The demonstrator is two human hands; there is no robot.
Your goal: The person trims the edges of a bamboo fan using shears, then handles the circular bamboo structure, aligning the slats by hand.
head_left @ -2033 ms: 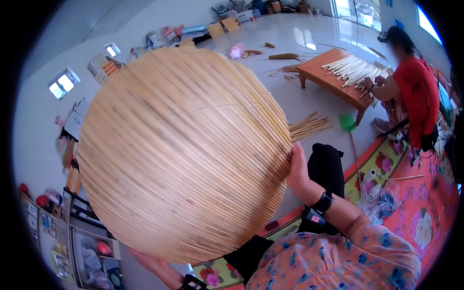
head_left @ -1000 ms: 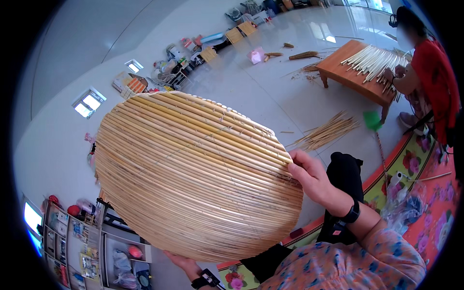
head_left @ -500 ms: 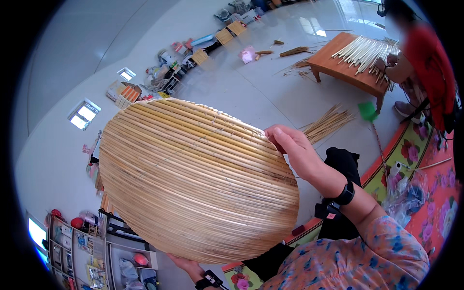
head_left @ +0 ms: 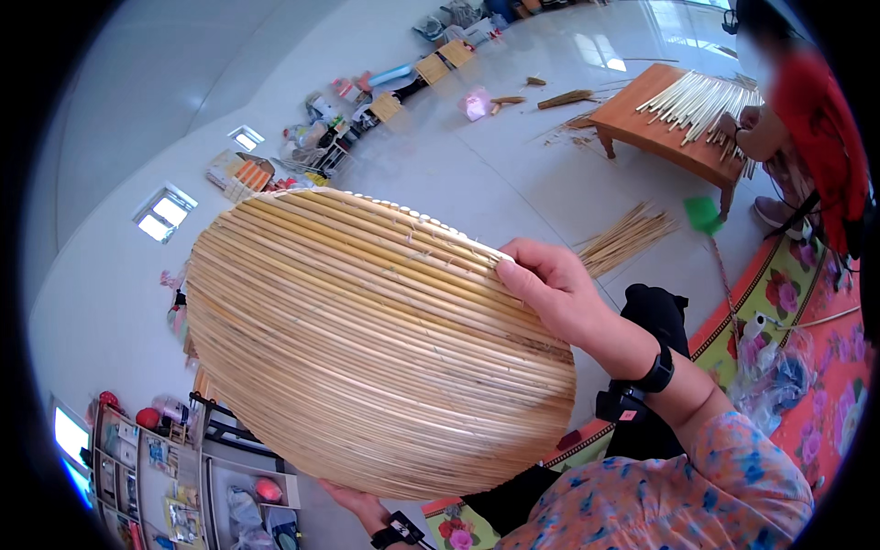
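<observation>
A large round mat of straw-coloured stalks, laid side by side and stitched together, is held up tilted in front of me. Pale cut stalk ends line its upper right edge. My right hand grips that edge, the thumb lying on the face and the other fingers partly behind it. Below, my left hand supports the bottom rim; its fingers are mostly hidden behind the mat. Both wrists wear black bands.
At the far right a person in red handles pale stalks on a low wooden table. More stalks lie on the floor near a green swatter. A flowered mat and plastic bags are at right, shelves at lower left.
My right thumb has come down onto the mat's face near the edge. The mat has tilted a little, its right side shifting slightly rightward. My left hand stays at the bottom rim.
</observation>
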